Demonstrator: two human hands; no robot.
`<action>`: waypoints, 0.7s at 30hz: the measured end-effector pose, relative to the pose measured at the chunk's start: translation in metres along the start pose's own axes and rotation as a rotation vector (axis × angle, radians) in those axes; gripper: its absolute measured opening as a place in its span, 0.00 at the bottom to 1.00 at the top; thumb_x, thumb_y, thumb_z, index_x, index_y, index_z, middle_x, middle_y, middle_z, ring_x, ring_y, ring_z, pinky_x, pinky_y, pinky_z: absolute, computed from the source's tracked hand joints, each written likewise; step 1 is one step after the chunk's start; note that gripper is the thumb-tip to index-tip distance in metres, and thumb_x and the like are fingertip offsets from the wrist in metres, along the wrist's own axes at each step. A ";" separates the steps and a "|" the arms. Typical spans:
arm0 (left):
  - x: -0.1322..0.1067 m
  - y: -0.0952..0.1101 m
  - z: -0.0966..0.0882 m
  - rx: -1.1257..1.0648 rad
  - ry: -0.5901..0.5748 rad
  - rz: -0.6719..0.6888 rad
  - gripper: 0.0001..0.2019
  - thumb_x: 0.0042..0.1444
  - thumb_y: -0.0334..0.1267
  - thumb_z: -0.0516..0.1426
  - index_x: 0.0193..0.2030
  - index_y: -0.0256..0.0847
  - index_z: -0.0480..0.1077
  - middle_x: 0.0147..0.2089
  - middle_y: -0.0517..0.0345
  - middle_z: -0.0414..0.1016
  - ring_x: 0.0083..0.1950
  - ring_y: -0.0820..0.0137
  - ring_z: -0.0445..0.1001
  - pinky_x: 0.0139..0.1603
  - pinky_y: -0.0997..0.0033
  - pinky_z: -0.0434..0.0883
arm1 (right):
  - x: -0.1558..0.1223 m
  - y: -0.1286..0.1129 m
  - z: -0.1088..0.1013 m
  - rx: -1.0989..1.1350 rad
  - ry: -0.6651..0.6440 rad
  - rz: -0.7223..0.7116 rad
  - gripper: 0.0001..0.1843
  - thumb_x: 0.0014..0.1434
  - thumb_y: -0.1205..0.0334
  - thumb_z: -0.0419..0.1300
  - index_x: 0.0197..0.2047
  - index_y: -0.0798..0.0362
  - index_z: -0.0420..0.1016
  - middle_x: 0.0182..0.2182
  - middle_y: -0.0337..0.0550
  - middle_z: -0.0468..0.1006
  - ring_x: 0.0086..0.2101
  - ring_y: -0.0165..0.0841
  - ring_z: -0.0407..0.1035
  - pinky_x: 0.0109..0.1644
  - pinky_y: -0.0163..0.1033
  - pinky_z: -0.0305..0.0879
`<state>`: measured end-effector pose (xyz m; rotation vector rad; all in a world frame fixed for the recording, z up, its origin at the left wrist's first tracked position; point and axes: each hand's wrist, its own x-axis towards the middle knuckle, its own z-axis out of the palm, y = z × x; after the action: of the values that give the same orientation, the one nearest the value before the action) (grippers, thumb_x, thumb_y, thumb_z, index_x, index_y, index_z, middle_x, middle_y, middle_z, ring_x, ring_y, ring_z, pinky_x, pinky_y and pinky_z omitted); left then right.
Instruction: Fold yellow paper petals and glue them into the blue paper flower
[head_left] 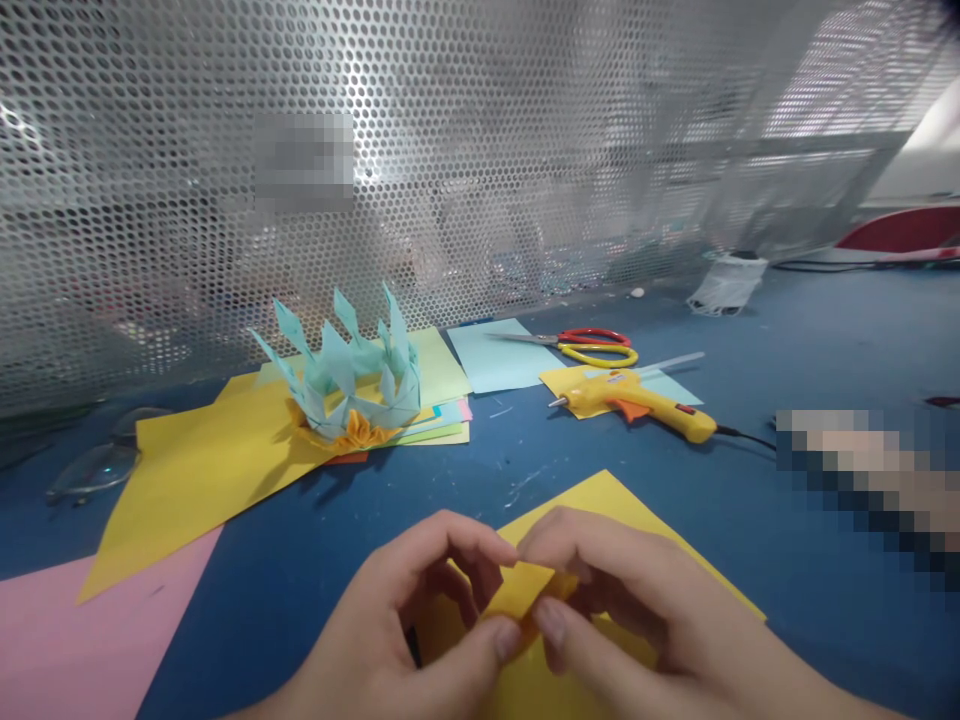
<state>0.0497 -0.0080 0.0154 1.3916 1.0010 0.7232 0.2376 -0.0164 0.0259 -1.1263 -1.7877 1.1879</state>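
Between my two hands is a small folded piece of yellow paper (pixel 520 590), pinched low in the view. My left hand (pixel 420 610) grips its left side with thumb and fingers. On the other side, my right hand (pixel 630 600) holds it with the thumb pressed to its near edge. Part of the piece is hidden behind my fingers. Beneath both hands lies a yellow paper sheet (pixel 607 510) on the blue table. Beyond them stands a light-blue folded paper crown (pixel 341 375) with pointed tips and an orange paper flower (pixel 361 430) at its front.
A yellow glue gun (pixel 649 405) with a cord lies at right, near scissors (pixel 592 345) with red and yellow handles. Yellow paper (pixel 195 470), a pink sheet (pixel 90 630) and glasses (pixel 94 470) are at left. A perforated metal screen (pixel 465 130) borders the back.
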 end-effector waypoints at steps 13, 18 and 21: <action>0.006 0.008 0.001 0.029 -0.057 -0.077 0.09 0.55 0.40 0.59 0.29 0.40 0.79 0.24 0.63 0.71 0.25 0.77 0.59 0.25 0.80 0.59 | 0.000 0.010 -0.008 -0.252 0.111 -0.293 0.20 0.58 0.77 0.49 0.36 0.45 0.78 0.40 0.41 0.73 0.37 0.28 0.74 0.39 0.30 0.72; 0.001 0.006 -0.004 0.244 -0.048 0.107 0.08 0.57 0.38 0.60 0.31 0.44 0.81 0.28 0.61 0.77 0.29 0.73 0.70 0.31 0.79 0.65 | -0.006 0.018 -0.008 -0.350 0.094 -0.281 0.19 0.56 0.73 0.57 0.40 0.38 0.81 0.48 0.41 0.72 0.36 0.33 0.75 0.40 0.37 0.76; 0.000 0.006 -0.005 0.271 -0.082 0.212 0.11 0.60 0.33 0.57 0.42 0.54 0.80 0.37 0.64 0.82 0.36 0.70 0.77 0.38 0.79 0.69 | -0.010 0.019 -0.007 -0.360 0.130 -0.270 0.16 0.56 0.69 0.60 0.39 0.36 0.81 0.44 0.40 0.75 0.33 0.34 0.76 0.38 0.37 0.77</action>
<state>0.0459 -0.0053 0.0216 1.7694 0.9198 0.6969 0.2525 -0.0192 0.0091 -1.0850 -2.0249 0.6372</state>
